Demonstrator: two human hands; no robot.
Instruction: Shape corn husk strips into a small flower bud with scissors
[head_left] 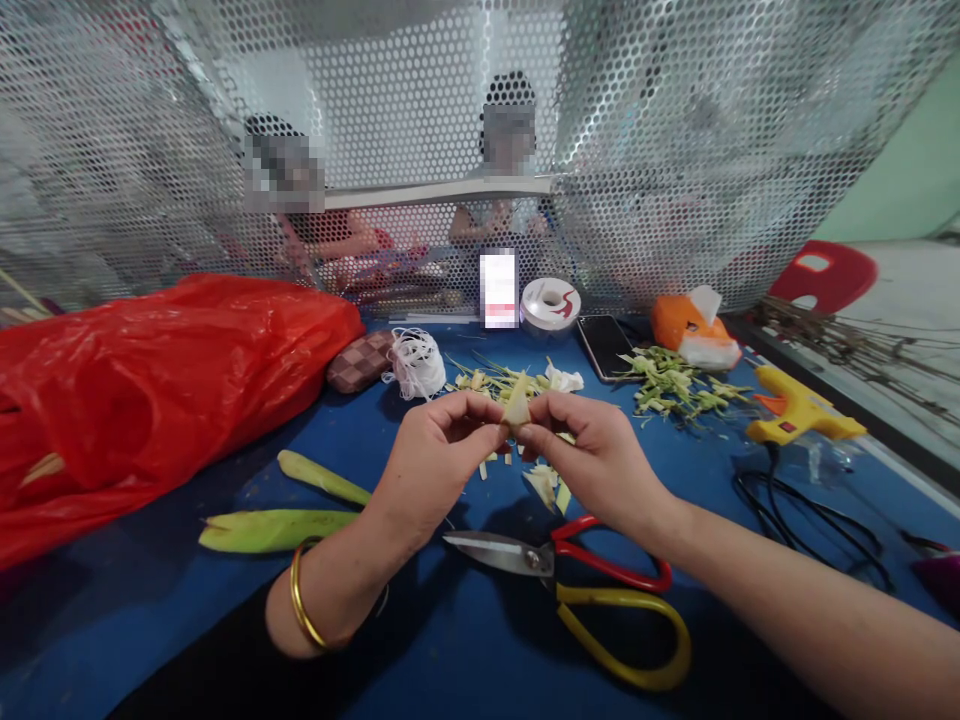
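Head view. The left hand [439, 455] and right hand [589, 445] each pinch one side of a pale, pointed leaf piece [517, 402], thumbs against fingers, above the desk [180, 620]. Scissors [534, 561] lie just on the near side of the hands. Uneven pulling could split the piece; a loosened pinch could drop it among the scraps [541, 484] below.

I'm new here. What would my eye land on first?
Probably the glossy red plastic bag, spread over the left of the blue table. Next, the scissors with red and yellow handles, nearer than the left hand and right hand, which together hold a pale, pointed piece.
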